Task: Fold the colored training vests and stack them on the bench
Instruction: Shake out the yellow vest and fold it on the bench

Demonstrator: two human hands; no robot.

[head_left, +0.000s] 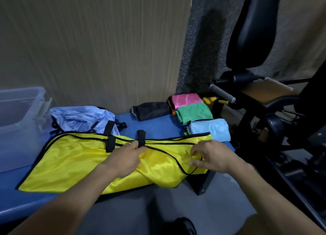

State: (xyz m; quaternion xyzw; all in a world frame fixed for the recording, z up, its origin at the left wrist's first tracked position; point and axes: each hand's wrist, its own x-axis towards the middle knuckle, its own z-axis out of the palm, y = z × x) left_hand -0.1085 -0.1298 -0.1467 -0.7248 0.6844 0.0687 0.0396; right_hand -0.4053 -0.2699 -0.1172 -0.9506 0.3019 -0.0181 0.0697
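Both hands pinch the yellow vest [74, 162] at the bench's [155, 123] front edge: left hand [126, 158] near a black strap [141, 138], right hand [210, 155] on the trim. Thin, slippery cloth; better to hold the seams.

A blue padded worktop [155, 127] carries the vests. A yellow vest [74, 166] with black trim lies spread across it, directly under the fingers [136, 143], its near edge hanging off the front. Beyond the fingers to the left sits a crumpled pale blue vest [79, 119]. Farther off lies a black bundle [152, 110]. Right of the fingers lie folded pink [187, 99], green [194, 113] and light blue [211, 128] vests, overlapping.
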